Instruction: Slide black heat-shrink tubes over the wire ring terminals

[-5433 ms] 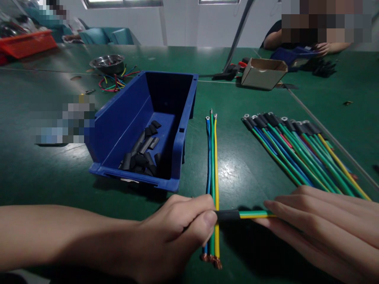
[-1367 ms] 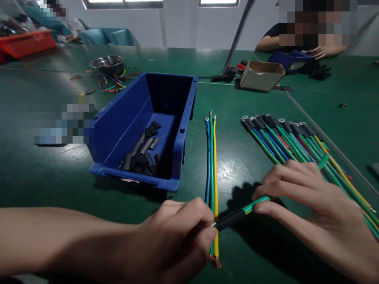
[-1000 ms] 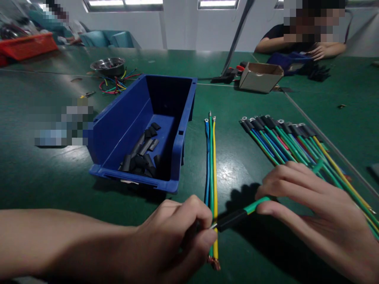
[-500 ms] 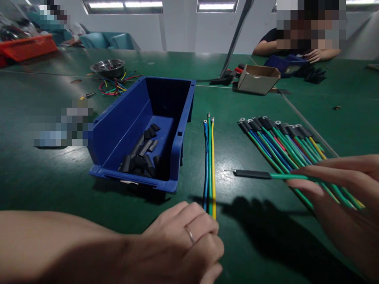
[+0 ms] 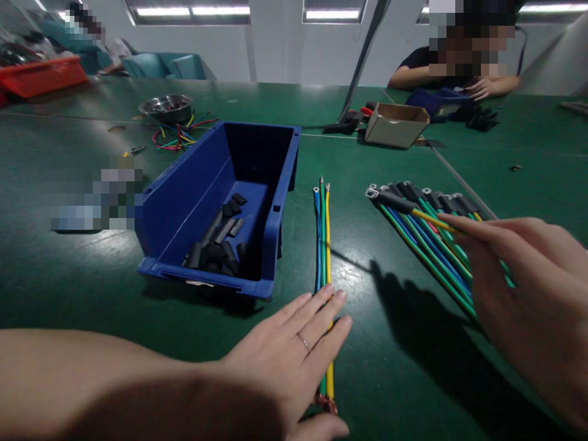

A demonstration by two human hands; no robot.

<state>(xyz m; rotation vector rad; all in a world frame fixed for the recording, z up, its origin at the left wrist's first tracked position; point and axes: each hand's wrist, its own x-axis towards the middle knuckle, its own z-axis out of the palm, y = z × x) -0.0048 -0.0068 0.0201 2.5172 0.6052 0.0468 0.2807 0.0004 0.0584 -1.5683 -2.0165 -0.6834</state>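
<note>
My left hand (image 5: 305,343) lies with its fingers stretched out across three wires (image 5: 323,245), one blue, one green and one yellow. Ring terminals tip their far ends, and bare copper strands show at the near end. In my right hand (image 5: 519,294) a wire with a yellow stretch (image 5: 434,219) is pinched; a black sleeve (image 5: 395,202) covers it behind a ring terminal. That wire hangs over or rests on the row of sleeved wires (image 5: 425,251), partly hidden by my hand. Left of the three wires stands a blue bin (image 5: 274,245) with short black sleeve pieces (image 5: 220,245) inside.
Farther back are a metal bowl (image 5: 165,109), a tangle of coloured wires (image 5: 177,138) and a small cardboard box (image 5: 395,128) beside a stand base. An orange crate (image 5: 43,76) sits far left. Across the table a person (image 5: 413,76) has their hands near another blue bin.
My left hand's curled fingers have straightened over the three wires. My right hand's sleeved wire has moved from beside them to the row at the right, and now shows yellow instead of green.
</note>
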